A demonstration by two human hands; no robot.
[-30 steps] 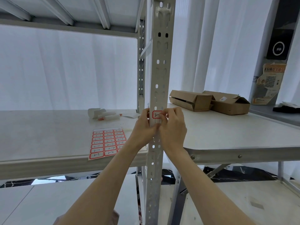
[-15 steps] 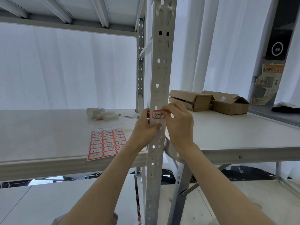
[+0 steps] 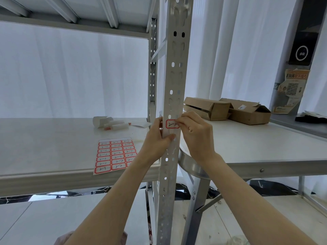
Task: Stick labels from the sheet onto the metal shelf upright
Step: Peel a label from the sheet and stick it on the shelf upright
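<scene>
**Label pressed on upright, both hands at the post**

Far left — white shelf board [image 3: 35, 147] of the rack, mostly bare. Toward its back lie some small white rolls [image 3: 109, 123] with a bit of orange showing (too small to tell what they are). Nearer the front edge lies the label sheet [image 3: 115, 154], flat, red-bordered labels in three columns with handwritten marks, its near corner right at the board's edge.

Centre — the metal shelf upright [image 3: 174, 71], pale grey, punched with holes and slots, runs top to bottom of the view. One red-bordered label [image 3: 172, 124] sits on its front face, about level with the shelf board. The left hand [image 3: 159, 138] wraps the upright from the left, thumb across the front face just below the label, fingers closed round the post. The right hand [image 3: 196, 135] comes in from the right, fingers bunched together, tips touching the label's right edge (whether pinching or pressing, cannot tell).

Right — a white bench [image 3: 256, 144] stands beside the rack, metal-framed. Two open cardboard boxes [image 3: 228, 110] rest at its back, touching each other. Far right, a poster with a QR code [image 3: 292, 89] hangs on the wall under a dark panel [image 3: 303, 52].
</scene>
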